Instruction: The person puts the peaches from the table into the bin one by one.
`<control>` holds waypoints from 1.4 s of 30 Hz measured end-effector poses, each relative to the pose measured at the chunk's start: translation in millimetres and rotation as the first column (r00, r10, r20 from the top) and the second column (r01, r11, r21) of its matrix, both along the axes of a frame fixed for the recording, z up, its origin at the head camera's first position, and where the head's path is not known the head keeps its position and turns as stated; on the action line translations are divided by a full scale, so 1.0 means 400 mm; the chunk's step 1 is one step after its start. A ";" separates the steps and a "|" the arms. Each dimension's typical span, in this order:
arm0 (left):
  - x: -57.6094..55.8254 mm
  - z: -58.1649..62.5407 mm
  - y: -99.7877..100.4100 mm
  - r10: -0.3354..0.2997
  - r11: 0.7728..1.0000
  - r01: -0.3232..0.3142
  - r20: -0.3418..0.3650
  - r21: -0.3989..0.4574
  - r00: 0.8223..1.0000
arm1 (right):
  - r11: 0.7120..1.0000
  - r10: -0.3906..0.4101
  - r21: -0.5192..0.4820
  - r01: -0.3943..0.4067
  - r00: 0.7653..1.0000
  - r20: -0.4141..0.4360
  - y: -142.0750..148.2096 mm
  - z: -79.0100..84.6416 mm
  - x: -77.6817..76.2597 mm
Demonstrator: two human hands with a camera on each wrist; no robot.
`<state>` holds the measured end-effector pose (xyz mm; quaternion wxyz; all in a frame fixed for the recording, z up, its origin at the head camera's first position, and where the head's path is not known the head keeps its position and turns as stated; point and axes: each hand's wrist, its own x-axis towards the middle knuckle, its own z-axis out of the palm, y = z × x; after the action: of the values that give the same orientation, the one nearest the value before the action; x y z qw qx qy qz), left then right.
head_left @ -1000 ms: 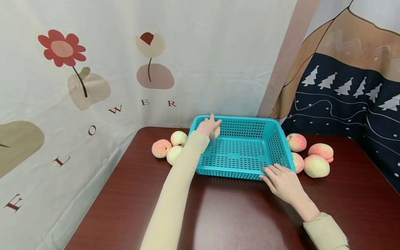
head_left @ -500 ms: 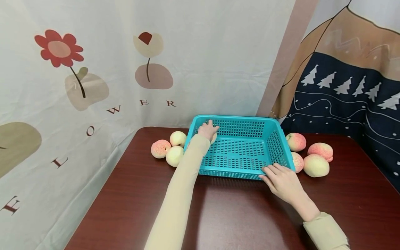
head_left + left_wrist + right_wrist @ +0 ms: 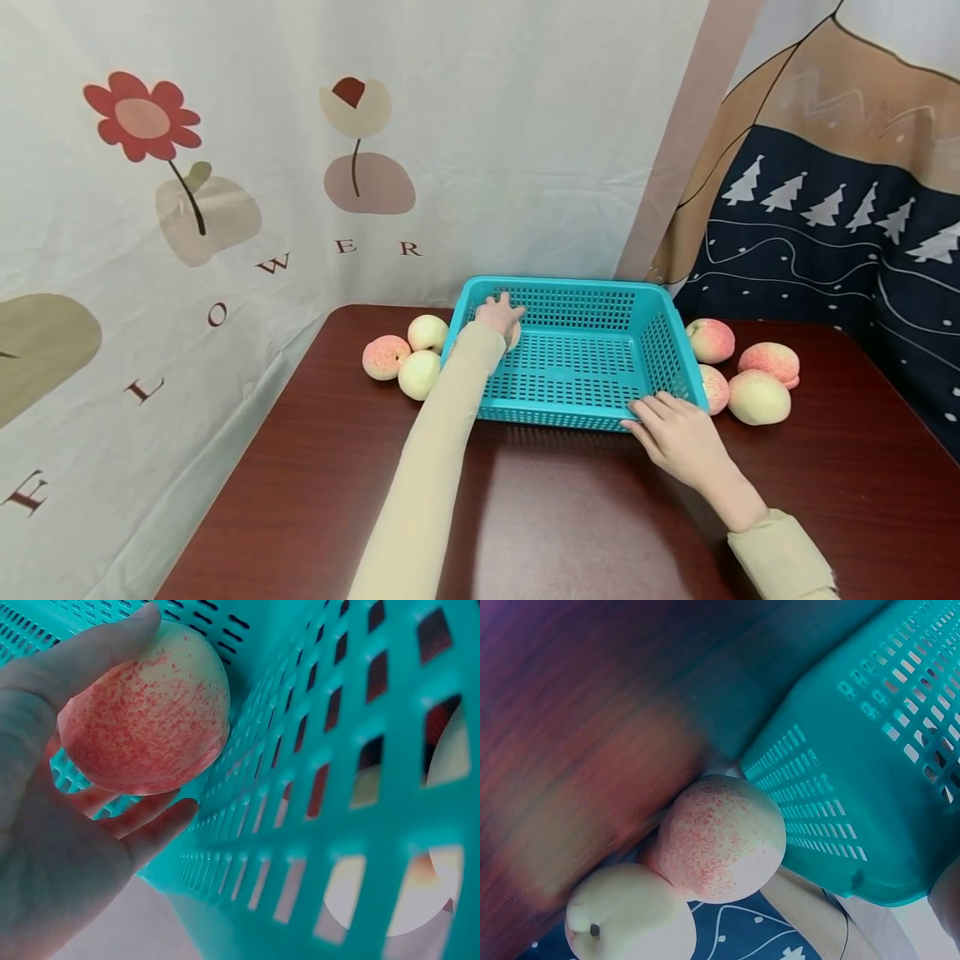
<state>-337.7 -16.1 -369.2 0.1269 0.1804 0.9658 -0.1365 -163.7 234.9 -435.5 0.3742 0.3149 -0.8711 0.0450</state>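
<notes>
Peach (image 3: 146, 712) within left grip (image 3: 60, 829)

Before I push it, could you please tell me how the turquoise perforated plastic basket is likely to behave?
The basket is probably stiff, since its walls stand straight. It looks light for its size, being heavily perforated. Broad and low, it seems likelier to slide than tip.

I am holding a round peach (image 3: 150, 712), pale yellow with a speckled pinkish-red blush, inside the turquoise basket (image 3: 573, 358), just beside its left end wall. The basket, rectangular with slotted walls and floor, is standing upright, open side up, and I am gripping its near rim by the right corner.
</notes>
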 end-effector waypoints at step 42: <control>0.001 0.103 -0.073 -0.056 0.950 0.052 0.005 0.308 0.998 | 1.000 0.006 -0.018 -0.006 1.000 0.025 -0.001 0.007 0.007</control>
<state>-337.4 -45.3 -327.9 0.0998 0.2251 0.9691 0.0136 -161.0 234.5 -432.8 0.3659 0.3135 -0.8743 0.0581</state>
